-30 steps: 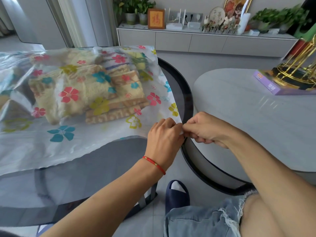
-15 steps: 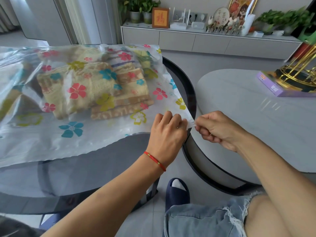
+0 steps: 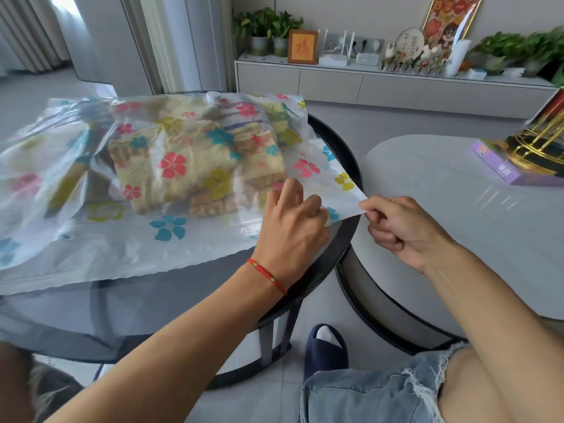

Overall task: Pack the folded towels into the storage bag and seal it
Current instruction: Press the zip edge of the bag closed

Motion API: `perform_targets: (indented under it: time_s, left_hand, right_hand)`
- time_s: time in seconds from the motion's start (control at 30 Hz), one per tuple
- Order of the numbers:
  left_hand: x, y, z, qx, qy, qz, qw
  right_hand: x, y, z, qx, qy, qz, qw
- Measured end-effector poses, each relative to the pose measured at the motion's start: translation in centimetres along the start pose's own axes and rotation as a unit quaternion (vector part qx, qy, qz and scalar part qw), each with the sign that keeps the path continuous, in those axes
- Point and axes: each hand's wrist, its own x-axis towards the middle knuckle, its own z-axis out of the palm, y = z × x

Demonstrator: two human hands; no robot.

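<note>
Living room setup from my feed: low grey sideboard [image 3: 393,87] along the back wall, loaded with potted plants [image 3: 268,30], a framed orange picture [image 3: 302,46] and a white router [image 3: 335,53]. Closer in sits the round glass table [image 3: 338,236] with a black rim, and I'll use that as my landmark.

On top of the glass table lies the storage bag [image 3: 100,239], clear plastic with coloured flowers, and the folded towels [image 3: 195,166] are already inside it, toward the far half. Left hand [image 3: 293,230], red string bracelet [image 3: 267,274] on the wrist, rests on the bag's near right corner at the table's rim, fingers curled down onto the plastic; I can't tell if it pinches or just presses. Right hand [image 3: 403,230] hangs just off the table's right edge, thumb and forefinger pinching the bag's corner tip.

Right of the glass table stands a pale stone-look table [image 3: 457,209] carrying a purple box [image 3: 500,166] and a gold wire stand [image 3: 540,145], cut off by the frame. Below the table's rim I see a navy slipper [image 3: 326,346] and frayed denim shorts [image 3: 375,395].

Hard to read: the bag's left end is blurry, and the left hand covers the seal strip there.
</note>
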Motion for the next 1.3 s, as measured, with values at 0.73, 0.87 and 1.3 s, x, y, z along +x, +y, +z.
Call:
perform_targets:
  time_s: [0.73, 0.87, 1.3]
  left_hand:
    - [-7.5, -7.2, -4.5, 0.044, -0.006, -0.001, 0.999]
    - [-7.0, -7.4, -4.9, 0.059, -0.028, -0.005, 0.998]
    - [-9.2, -11.6, -8.2, 0.131, -0.021, 0.054, 0.990]
  right_hand:
    - [-3.9, 2.4, 16.0, 0.016, 0.012, 0.000, 1.000]
    - [-3.4, 1.6, 17.1, 0.011, 0.075, -0.015, 0.997]
    - [-3.1, 1.9, 16.8, 0.089, 0.174, -0.020, 0.981]
